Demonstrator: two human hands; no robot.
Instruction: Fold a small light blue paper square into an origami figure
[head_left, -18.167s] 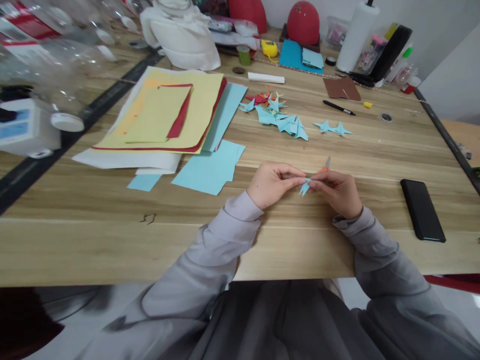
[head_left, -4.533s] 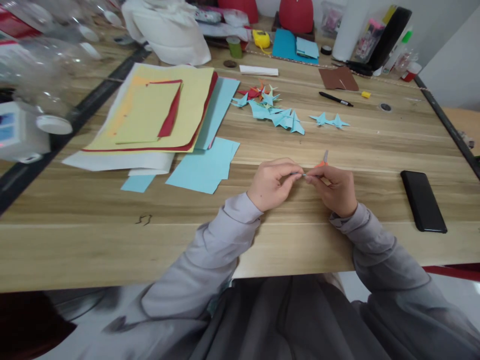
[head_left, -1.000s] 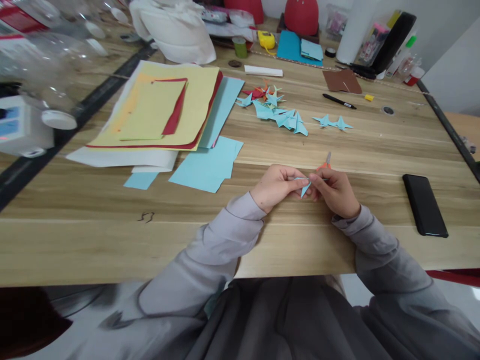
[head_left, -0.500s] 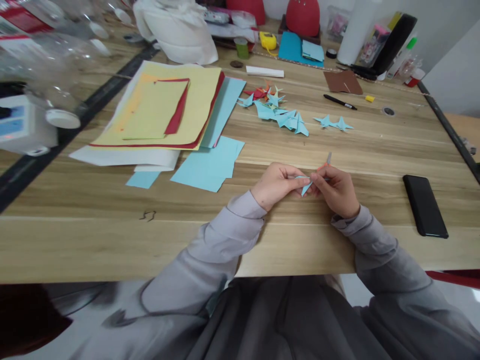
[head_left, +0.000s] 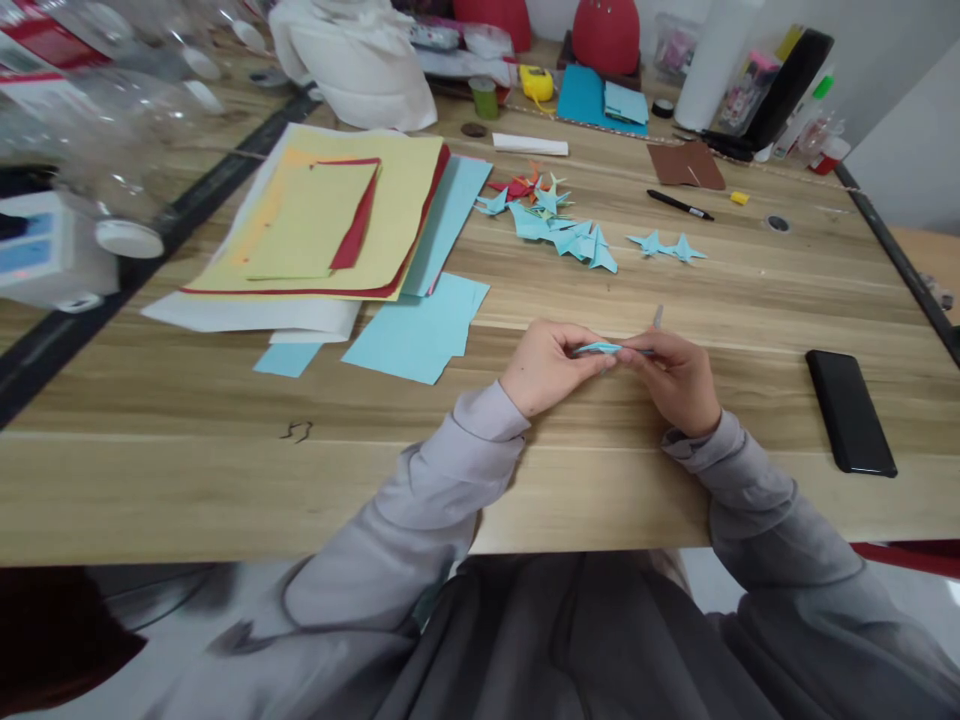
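A small folded piece of light blue paper (head_left: 598, 348) is held between both hands, low over the wooden table. My left hand (head_left: 551, 368) pinches its left part, and my right hand (head_left: 675, 378) grips its right end, the fingertips of both hands nearly touching. Just behind my right hand a grey blade tip (head_left: 658, 317) sticks out; the rest of that tool is hidden. Farther back lie a cluster of folded blue paper figures (head_left: 574, 238), with red, orange and green ones behind, and a separate pair of blue figures (head_left: 666, 246).
Stacked yellow, red and white sheets (head_left: 300, 215) and loose blue sheets (head_left: 420, 325) lie on the left. A black phone (head_left: 851, 412) rests at the right. Behind are a pen (head_left: 680, 204), a brown square (head_left: 686, 164) and a tape measure (head_left: 536, 83). Clear bottles stand at the far left.
The folded blue paper has turned from a downward-pointing triangle to a thin, nearly level shape. My left fingers have shifted slightly, and the orange part behind my right hand no longer shows.
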